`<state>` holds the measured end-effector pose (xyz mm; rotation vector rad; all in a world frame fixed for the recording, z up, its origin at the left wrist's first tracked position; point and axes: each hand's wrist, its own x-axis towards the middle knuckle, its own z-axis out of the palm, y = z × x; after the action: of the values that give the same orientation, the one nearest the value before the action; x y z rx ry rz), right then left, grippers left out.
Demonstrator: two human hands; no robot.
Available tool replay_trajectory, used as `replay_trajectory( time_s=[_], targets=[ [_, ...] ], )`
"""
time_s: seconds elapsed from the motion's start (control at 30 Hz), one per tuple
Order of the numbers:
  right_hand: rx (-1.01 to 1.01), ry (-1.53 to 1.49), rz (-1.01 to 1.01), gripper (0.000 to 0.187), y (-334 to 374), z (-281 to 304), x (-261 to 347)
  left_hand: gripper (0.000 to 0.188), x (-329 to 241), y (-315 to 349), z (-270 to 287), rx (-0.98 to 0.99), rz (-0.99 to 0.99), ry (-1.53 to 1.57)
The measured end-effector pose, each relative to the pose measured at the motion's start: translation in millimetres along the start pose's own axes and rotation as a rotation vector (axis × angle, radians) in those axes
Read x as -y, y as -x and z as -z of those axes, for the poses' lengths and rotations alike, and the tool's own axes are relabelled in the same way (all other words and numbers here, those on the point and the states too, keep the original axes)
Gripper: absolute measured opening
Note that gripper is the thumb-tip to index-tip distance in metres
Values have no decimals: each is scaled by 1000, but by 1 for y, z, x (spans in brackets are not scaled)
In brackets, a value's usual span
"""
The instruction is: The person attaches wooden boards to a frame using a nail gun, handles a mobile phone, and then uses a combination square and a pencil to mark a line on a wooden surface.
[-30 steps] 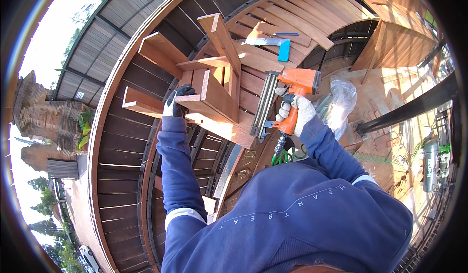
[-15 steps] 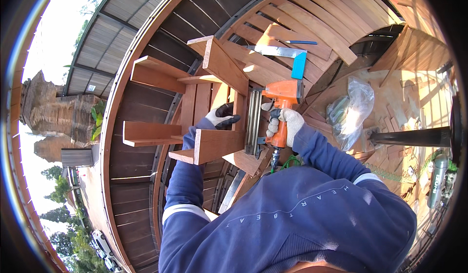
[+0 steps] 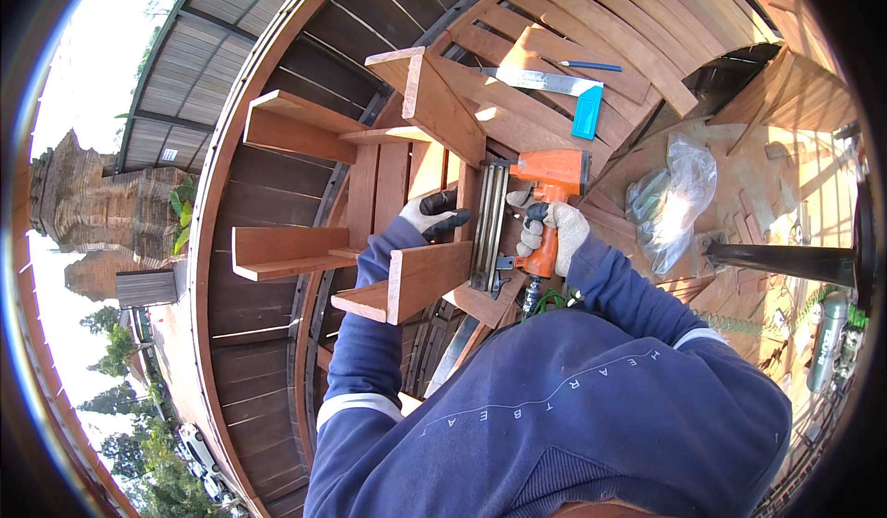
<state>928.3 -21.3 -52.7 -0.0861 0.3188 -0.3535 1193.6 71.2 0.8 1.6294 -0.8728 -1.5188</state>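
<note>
My right hand (image 3: 562,231), in a light glove with dark fingertips, is closed round the grip of an orange nail gun (image 3: 552,169). The gun's long metal magazine (image 3: 489,227) lies alongside the right end of a stool-like wooden frame (image 3: 363,195). Reddish-brown boards form this frame, with L-shaped legs (image 3: 294,134) jutting out. Inside it, between two legs, my gloved left hand (image 3: 432,213) bends its fingers onto the end board (image 3: 466,185). The gun's nose and its exact contact with the wood are hard to make out.
Beyond the gun, a try square (image 3: 586,111) with a blue handle and a blue pencil (image 3: 591,65) lie on wooden slats. A clear plastic bag (image 3: 679,199) sits to the right, near a black post (image 3: 781,257). A green air hose (image 3: 554,300) runs by the gun.
The frame, nail gun and both hands appear slightly farther right in the picture, along with the surroundings. Both hands keep nearly the same hold.
</note>
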Motion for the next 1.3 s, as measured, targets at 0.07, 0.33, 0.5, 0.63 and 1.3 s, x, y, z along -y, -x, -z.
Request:
replay_trajectory(
  time_s=[0.07,0.33,0.5,0.63,1.3],
  targets=[
    [18,-1,-2,47,-1,3,-1,46,0,0,0,-13,19,7],
    [-18,129,30,45,-1,3,-1,45,-8,2,-1,-3,42,-85],
    [-7,90,52,44,-6,3,5,48,4,-1,1,-26,14,-73],
    [56,66,115,43,-8,-19,20,50,13,-2,6,-2,9,-36],
    [63,218,41,48,-18,-7,37,48,13,-4,4,26,-157,-137]
  ],
)
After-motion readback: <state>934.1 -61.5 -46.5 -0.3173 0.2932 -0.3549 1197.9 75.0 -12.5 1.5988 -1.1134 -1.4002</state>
